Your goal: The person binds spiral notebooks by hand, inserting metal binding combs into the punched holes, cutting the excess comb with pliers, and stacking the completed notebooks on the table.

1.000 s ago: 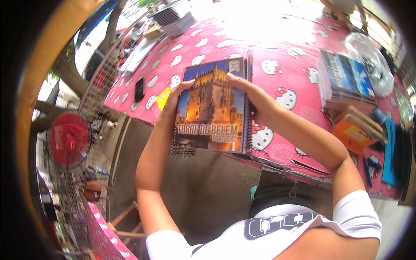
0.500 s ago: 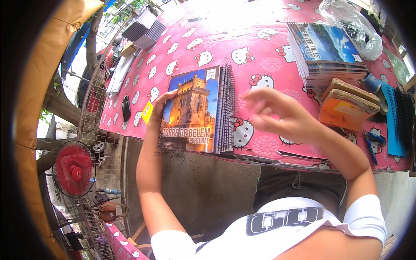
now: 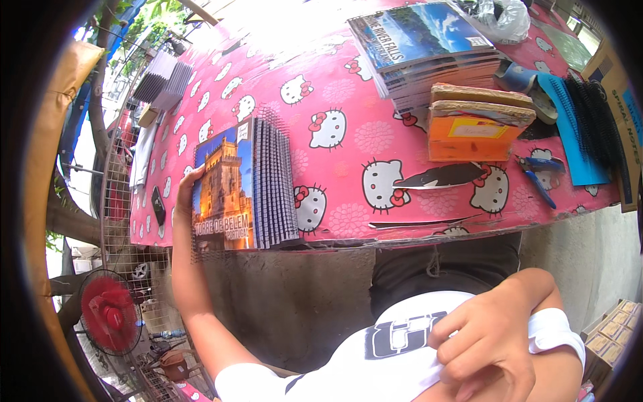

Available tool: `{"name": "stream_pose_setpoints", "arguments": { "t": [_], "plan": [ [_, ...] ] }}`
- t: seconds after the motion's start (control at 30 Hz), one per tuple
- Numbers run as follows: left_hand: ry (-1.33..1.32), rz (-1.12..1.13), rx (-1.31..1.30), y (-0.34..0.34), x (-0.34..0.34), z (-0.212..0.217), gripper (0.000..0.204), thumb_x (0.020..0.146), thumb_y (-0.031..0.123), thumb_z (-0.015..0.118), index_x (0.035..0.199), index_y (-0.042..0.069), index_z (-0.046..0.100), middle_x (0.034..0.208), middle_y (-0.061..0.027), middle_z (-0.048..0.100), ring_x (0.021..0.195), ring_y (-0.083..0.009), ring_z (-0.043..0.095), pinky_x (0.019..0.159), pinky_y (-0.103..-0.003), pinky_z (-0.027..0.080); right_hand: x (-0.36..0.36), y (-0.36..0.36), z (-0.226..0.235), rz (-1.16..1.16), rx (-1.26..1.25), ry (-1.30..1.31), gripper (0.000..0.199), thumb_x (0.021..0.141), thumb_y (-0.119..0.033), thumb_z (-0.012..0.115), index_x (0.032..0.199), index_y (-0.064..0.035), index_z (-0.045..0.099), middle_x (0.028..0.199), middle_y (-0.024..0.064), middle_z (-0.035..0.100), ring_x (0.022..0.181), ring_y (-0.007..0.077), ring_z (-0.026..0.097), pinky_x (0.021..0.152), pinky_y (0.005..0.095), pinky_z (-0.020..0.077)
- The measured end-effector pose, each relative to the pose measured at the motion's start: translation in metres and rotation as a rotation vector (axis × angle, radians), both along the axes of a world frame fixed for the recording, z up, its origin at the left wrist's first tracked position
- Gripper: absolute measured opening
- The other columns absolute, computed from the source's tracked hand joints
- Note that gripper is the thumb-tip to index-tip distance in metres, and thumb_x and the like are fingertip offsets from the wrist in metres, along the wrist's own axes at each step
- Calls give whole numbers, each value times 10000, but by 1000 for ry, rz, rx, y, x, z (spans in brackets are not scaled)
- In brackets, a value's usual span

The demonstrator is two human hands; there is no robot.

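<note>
A stack of spiral notebooks (image 3: 224,181) stands at the table's front edge, its covers showing a lit stone tower and its wire-bound spines fanned to the right. My left hand (image 3: 189,187) is closed against the stack's left side, its fingers partly hidden behind the covers. Away from the table, my right hand (image 3: 485,345) is raised in front of my white shirt. Its fingers are loosely bent and apart, and I see nothing in them.
At the back right lies a pile of notebooks with a waterfall cover (image 3: 422,40). Nearer are an orange wooden block (image 3: 472,137), blue pliers (image 3: 539,177) and black binding coils (image 3: 593,127). A phone (image 3: 158,205) lies at left; the pink tablecloth (image 3: 348,194) has tears.
My right hand has drawn back from beside the notebooks to my chest. My left hand stays on the stack. The view has shifted right, and a yellow item by the left hand no longer shows.
</note>
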State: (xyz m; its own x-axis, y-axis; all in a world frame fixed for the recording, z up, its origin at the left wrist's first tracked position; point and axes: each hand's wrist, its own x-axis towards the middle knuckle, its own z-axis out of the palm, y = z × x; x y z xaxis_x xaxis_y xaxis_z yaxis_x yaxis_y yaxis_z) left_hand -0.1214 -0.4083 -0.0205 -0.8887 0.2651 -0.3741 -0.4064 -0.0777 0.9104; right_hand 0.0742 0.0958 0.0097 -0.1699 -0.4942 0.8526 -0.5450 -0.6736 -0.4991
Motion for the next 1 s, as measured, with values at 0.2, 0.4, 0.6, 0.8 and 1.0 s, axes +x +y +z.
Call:
{"name": "stream_pose_setpoints", "arguments": {
  "t": [0.2,0.4,0.6,0.8,1.0],
  "plan": [
    [-17,2,-39,-3,-10,-1,392,853,221,536,1150,-32,567,1018,-143,659,815,-195,667,754,-309,555,0,-9,-4,-31,-1,-121,468,871,-76,598,1227,-355,478,716,65,536,502,155,447,464,291,363],
    [-44,2,-48,-10,-4,4,383,852,227,546,1132,-33,572,1006,-134,663,779,-193,670,747,-297,553,-10,-12,-8,-98,124,-159,186,833,-125,673,990,-161,579,774,93,590,549,206,508,518,333,416],
    [-131,89,-132,-11,-12,0,382,854,246,603,1125,-22,574,987,-116,667,790,-189,672,762,-307,559,-33,-8,-22,-1067,818,230,553,758,-255,714,1281,-225,537,675,2,464,588,175,458,562,324,367],
    [177,105,-724,-16,-7,34,598,864,294,672,1322,-7,433,1148,-114,615,946,-153,637,830,-300,525,-33,-1,-36,-1158,923,383,624,778,-254,685,1359,-318,467,678,-17,432,622,151,465,590,314,369],
    [835,408,-534,134,83,65,462,825,176,712,1221,-14,569,1194,-155,586,1067,-189,566,872,-287,468,-23,15,-42,-1086,1002,314,609,772,-265,686,1346,-289,485,676,12,444,613,183,483,577,329,385]
  ]
}}
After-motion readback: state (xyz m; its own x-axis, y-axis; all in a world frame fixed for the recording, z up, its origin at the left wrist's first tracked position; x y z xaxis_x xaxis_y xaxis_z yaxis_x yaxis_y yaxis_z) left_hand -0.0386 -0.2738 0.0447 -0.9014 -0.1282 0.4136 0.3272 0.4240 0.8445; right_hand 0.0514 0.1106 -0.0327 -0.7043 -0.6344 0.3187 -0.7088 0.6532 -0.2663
